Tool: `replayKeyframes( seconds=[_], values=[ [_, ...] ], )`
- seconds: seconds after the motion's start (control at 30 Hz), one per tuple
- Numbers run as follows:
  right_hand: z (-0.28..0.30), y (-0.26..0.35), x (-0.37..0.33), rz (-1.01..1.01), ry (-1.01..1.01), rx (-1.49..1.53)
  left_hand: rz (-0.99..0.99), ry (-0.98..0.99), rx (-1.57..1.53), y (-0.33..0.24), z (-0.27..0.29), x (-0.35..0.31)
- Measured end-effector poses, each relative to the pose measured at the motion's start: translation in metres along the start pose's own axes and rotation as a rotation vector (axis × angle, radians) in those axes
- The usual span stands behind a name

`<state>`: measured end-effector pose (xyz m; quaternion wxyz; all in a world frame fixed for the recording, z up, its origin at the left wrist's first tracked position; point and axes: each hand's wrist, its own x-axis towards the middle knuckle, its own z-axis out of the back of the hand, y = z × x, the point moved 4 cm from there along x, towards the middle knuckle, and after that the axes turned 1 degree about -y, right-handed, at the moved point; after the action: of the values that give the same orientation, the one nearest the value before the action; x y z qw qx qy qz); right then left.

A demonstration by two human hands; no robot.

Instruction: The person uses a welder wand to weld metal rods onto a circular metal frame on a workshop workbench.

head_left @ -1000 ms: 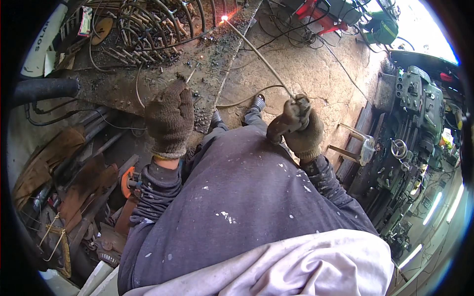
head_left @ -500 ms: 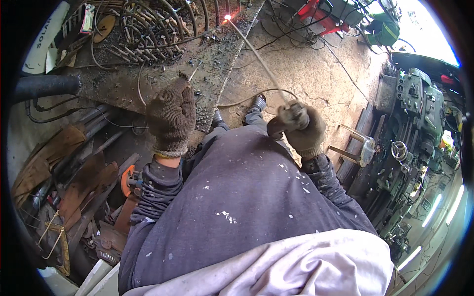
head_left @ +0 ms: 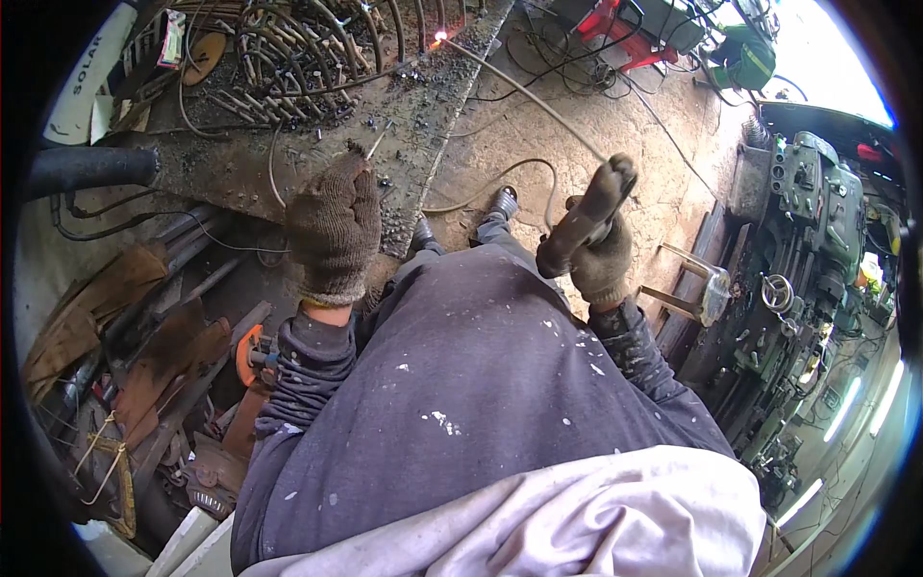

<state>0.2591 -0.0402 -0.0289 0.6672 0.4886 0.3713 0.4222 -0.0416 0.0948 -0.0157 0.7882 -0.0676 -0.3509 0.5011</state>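
Observation:
My right hand (head_left: 604, 252), in a knitted glove, grips a dark welding electrode holder (head_left: 591, 207). A long thin electrode (head_left: 529, 94) runs from the holder's jaw up and left to the workbench. Its tip glows bright beside a row of bent metal bars (head_left: 397, 29). My left hand (head_left: 335, 231), also gloved, is at the bench's near edge with its fingers drawn together. A short thin rod (head_left: 382, 139) shows at those fingertips; whether they hold it I cannot tell.
Loose short rods (head_left: 279, 101) and metal bits lie on the workbench (head_left: 231, 163). At left are scrap metal (head_left: 163, 356) and an orange tool (head_left: 252, 354). A cable (head_left: 510, 171) loops over the floor. A stool (head_left: 710, 293) and a large green machine (head_left: 817, 202) stand at right.
My right hand has turned the electrode holder, whose jaw end has moved up and right. The electrode slants more and its tip stays near the bars. My left hand has not moved.

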Motion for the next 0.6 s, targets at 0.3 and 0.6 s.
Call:
replayKeyframes(
  seconds=[0.3, 0.6],
  values=[
    [0.0, 0.022, -0.008, 0.451, -0.044, -0.675, -0.043, -0.039, -0.004, 0.006, -0.004, -0.002],
    [-0.001, 0.017, -0.01, 0.406, -0.092, -0.632, -0.025, -0.006, -0.018, 0.003, -0.002, -0.001]
  ],
)
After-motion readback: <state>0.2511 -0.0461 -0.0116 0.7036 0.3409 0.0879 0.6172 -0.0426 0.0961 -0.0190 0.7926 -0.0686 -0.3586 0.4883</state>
